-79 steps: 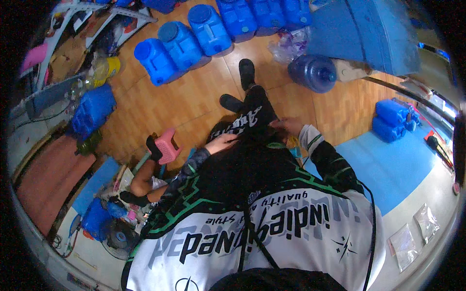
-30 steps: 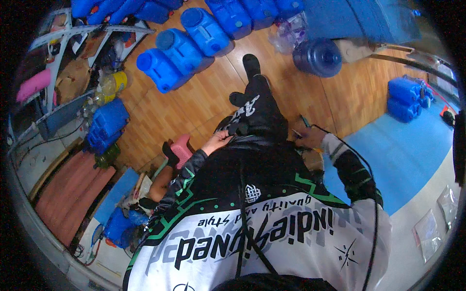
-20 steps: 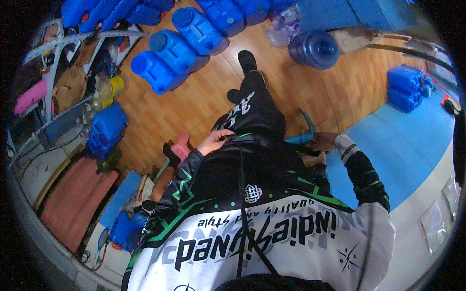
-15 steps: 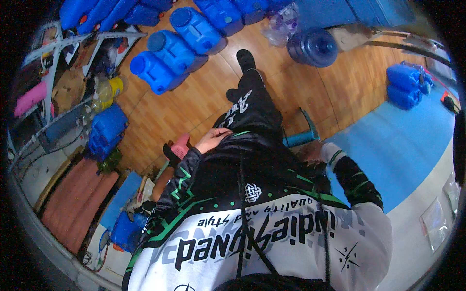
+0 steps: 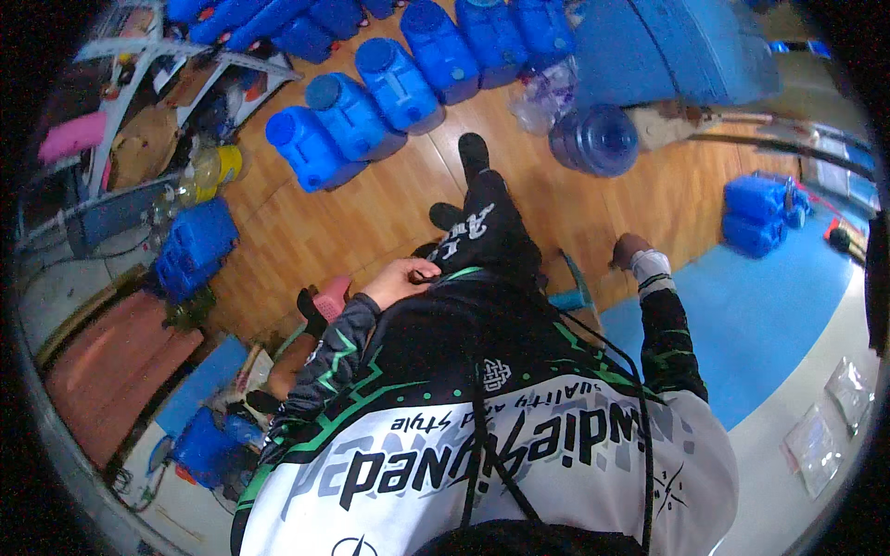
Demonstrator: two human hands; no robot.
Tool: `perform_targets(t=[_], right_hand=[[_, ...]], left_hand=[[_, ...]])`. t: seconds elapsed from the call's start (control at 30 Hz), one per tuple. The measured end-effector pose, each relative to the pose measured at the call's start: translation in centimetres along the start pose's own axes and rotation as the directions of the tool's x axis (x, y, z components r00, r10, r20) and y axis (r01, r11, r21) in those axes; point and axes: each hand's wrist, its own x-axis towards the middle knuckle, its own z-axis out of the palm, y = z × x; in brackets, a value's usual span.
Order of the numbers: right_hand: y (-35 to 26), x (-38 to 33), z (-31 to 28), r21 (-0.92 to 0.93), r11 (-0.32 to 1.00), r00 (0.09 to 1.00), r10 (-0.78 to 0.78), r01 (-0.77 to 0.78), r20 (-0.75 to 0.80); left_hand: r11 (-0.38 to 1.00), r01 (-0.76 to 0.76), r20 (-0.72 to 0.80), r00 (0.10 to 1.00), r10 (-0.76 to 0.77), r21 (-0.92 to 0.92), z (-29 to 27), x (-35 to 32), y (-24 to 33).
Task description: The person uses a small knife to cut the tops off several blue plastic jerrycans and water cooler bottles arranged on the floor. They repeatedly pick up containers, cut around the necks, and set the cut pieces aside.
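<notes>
My left hand (image 5: 406,281) is in front of my waist, its fingers pinched together at the green-edged hem of my black and white long-sleeved shirt (image 5: 556,408). Below the hem are my black trousers (image 5: 496,222) and a dark shoe (image 5: 473,153) on the wood-patterned floor. Away from my body on the right hangs my right hand (image 5: 629,250), with a white band at the wrist. Its fingers are dim and I cannot make out how they are bent. A teal piece of furniture (image 5: 570,298) shows partly between my hip and that hand.
Blue jerrycans (image 5: 399,83) stand in a row ahead. A round blue water bottle (image 5: 593,139) lies near a large blue bin (image 5: 667,46). On the left are a cluttered rack (image 5: 139,120) and a pink perforated plastic thing (image 5: 331,301). More blue jerrycans (image 5: 756,213) stand at right.
My right hand has swung forward and outward from beside my hip. My left hand stays at the hem. The view has shifted, with the row of jerrycans now lower in it.
</notes>
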Motion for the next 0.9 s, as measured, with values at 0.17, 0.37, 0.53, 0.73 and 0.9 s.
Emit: perform_targets(t=[0.17, 0.37, 0.53, 0.73, 0.9], right_hand=[[-10.8, -4.0, -9.7, 0.177, 0.818, 0.802, -0.451, 0.547, -0.392], [-24.6, -6.9, -11.2, 0.078, 0.528, 0.528, -0.805, 0.845, -0.271], [-31.2, -8.7, -11.1, 0.136, 0.710, 0.638, -0.687, 0.691, 0.348], [-33.3, -6.5, -12.0, 0.173, 0.614, 0.483, -0.738, 0.770, 0.471], [-36.1, -3.3, -11.2, 0.110, 0.756, 0.540, -0.553, 0.645, 0.634]], left_hand=[[0.999, -0.041, 0.092, 0.995, 0.039, 0.025, 0.0, 0.1, -1.7], [0.969, -0.067, 0.149, 0.983, 0.105, -0.239, 1.1, 1.2, -7.1], [0.960, -0.196, -0.147, 0.975, 0.169, -0.199, 3.8, 1.7, -11.0], [0.753, -0.212, -0.175, 0.976, 0.130, -0.623, 6.9, -6.4, -15.9], [0.664, -0.061, -0.126, 0.991, -0.051, -0.745, 8.6, -11.1, -15.8]])
